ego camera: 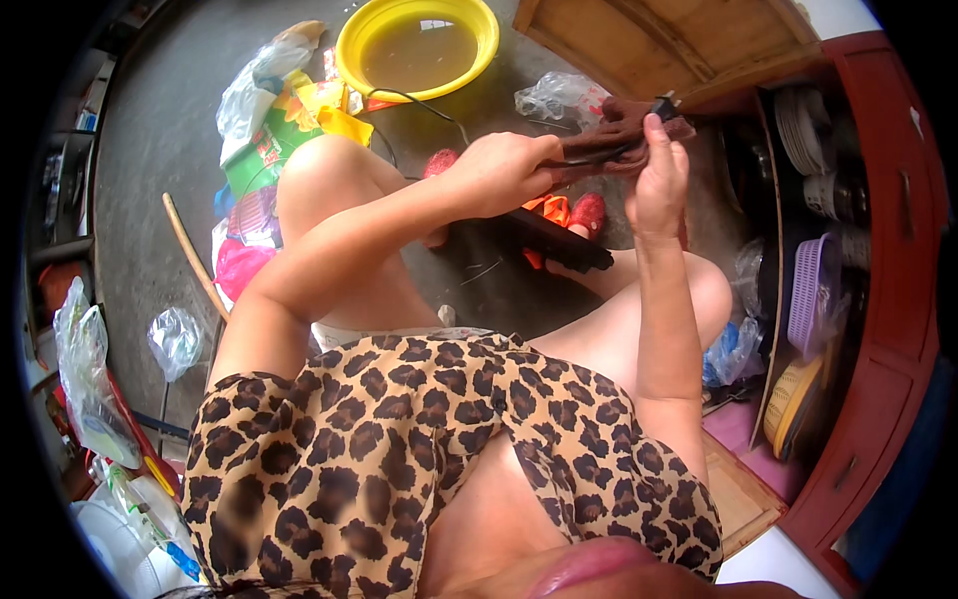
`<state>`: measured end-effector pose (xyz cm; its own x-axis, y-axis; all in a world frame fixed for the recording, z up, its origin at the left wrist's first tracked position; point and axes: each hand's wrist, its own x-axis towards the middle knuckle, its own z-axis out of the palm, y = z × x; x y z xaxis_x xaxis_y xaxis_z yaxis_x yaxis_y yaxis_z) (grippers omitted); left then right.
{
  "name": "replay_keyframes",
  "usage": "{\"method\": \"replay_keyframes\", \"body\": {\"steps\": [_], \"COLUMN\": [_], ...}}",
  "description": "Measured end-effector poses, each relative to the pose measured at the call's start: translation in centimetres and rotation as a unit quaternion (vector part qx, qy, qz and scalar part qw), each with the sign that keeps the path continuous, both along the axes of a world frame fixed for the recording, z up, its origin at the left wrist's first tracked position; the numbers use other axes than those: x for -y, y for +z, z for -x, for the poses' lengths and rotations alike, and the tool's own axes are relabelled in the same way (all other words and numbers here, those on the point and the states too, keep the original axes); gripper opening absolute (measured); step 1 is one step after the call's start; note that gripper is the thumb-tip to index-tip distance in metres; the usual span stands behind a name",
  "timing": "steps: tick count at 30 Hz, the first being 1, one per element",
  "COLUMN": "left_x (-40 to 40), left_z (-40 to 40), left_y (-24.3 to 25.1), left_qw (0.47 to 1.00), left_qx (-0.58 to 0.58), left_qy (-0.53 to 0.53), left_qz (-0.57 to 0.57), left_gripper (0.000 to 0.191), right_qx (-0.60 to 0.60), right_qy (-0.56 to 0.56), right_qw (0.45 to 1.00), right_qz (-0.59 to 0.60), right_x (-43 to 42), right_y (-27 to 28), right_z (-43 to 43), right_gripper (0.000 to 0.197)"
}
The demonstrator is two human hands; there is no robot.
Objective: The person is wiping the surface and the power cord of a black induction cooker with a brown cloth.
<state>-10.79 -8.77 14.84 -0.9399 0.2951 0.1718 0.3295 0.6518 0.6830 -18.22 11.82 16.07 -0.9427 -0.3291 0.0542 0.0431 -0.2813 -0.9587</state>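
Observation:
My left hand [509, 171] is closed around a brown cloth [625, 142] wrapped about a black power cord. My right hand [660, 180] holds the cloth's other end, thumb up against the cord's black plug [663, 108]. Both hands are raised in front of my knees. A loop of the power cord [426, 106] hangs to the left, behind my left hand. Below the hands, between my legs, a flat black object [557, 238] stands tilted; its kind is unclear.
A yellow basin [344, 56] of murky water stands ahead. Plastic bags and packets [258, 153] lie left. At right, an open red cabinet [894, 284] holds stacked plates [802, 131], a lilac basket [812, 296] and a yellow round item [789, 408]. Its wooden door [673, 41] juts out.

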Motion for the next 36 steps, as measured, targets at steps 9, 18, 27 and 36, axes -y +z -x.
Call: {"method": "replay_keyframes", "body": {"steps": [9,18,27,36], "left_x": [0.2,1.5,1.1,0.1], "left_z": [0.4,0.9,1.9,0.4], "left_y": [0.0,1.0,-0.4,-0.1], "left_qw": [0.860,0.807,0.921,0.972], "left_qx": [0.323,0.371,0.140,-0.147], "left_qy": [-0.085,-0.049,0.121,0.157], "left_qz": [-0.387,-0.456,-0.342,0.098], "left_gripper": [0.029,0.041,0.025,0.018], "right_qx": [-0.176,-0.166,0.105,0.088], "right_qy": [-0.055,0.043,0.108,0.088], "right_qw": [0.959,0.960,0.988,0.990], "right_qz": [-0.217,-0.219,0.013,0.073], "right_x": [3.2,3.6,2.8,2.9], "right_y": [0.5,1.1,0.7,0.5], "right_z": [-2.4,-3.0,-2.9,-3.2], "right_gripper": [0.038,0.023,0.030,0.024]}}
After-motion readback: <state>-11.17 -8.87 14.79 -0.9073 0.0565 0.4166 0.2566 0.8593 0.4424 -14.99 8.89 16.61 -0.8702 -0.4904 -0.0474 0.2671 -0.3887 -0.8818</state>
